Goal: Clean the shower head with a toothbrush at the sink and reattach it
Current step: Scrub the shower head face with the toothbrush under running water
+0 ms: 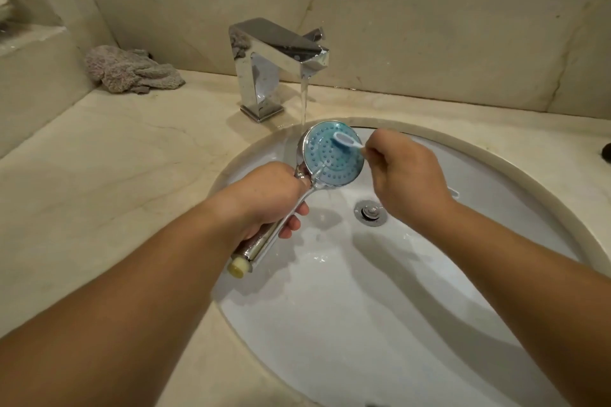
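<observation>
**Head view: scrubbing under way at the sink, reattachment not yet begun**

Head view, fingers first. Left hand (pixel 267 200) wrapped round the chrome handle of the shower head (pixel 332 155), fingers curled tight on it, fingertips showing on the basin side. Right hand (pixel 405 172) pinching the stem of the toothbrush (pixel 345 140), fingers closed on it, most of the stem hidden inside the grip. Brush head lying against the upper right of the blue nozzle face, bristles turned down onto it.

Outward from there: shower head held over the white sink (pixel 496 307), face tilted up toward the camera, far rim just under the stream from the faucet (pixel 277 59). Water running across the face and spilling off its near edge into the basin. Threaded yellowish end of the handle free, pointing back toward the counter (pixel 115 175), no hose on it. Drain (pixel 370 212) open below the right wrist. Crumpled grey cloth (pixel 132 71) on the counter left of the faucet, well apart from both hands.

Judged progress: detached and brought to the sink, brushing in hand. Left to do: finish the face, rinse, shut off the water, carry back and screw on. How clean the nozzles are, too small to tell.
</observation>
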`<state>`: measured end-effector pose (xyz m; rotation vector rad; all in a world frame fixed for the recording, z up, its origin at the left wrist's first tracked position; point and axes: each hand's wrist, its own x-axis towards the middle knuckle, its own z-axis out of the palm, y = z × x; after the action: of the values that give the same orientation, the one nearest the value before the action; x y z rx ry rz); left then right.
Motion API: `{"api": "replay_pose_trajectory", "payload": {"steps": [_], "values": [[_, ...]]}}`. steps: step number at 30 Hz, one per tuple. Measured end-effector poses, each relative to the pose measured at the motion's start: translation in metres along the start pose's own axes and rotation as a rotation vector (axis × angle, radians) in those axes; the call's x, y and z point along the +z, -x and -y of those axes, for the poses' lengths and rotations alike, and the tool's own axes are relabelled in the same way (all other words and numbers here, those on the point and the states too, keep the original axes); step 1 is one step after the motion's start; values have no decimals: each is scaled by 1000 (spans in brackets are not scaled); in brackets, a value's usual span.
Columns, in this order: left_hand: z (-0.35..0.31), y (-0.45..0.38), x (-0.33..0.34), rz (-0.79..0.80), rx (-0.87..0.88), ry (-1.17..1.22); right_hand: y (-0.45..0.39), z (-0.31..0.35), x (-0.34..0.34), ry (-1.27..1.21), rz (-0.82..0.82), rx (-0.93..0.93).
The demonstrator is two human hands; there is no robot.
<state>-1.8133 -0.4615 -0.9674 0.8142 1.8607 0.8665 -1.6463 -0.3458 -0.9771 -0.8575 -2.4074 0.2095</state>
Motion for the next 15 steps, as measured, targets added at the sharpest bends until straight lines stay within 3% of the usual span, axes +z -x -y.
{"api": "replay_pose_trajectory", "payload": {"steps": [4,7,10,15], "values": [[1,0,1,-1,6,-56,11,5,3,41,96,-181],[2,-1,2,5,3,-65,-4,8,-6,-72,39,71],[5,-2,3,15,-18,-127,-37,18,-11,-173,110,291],[6,0,0,13,-40,-95,-62,54,5,-125,231,266]]}}
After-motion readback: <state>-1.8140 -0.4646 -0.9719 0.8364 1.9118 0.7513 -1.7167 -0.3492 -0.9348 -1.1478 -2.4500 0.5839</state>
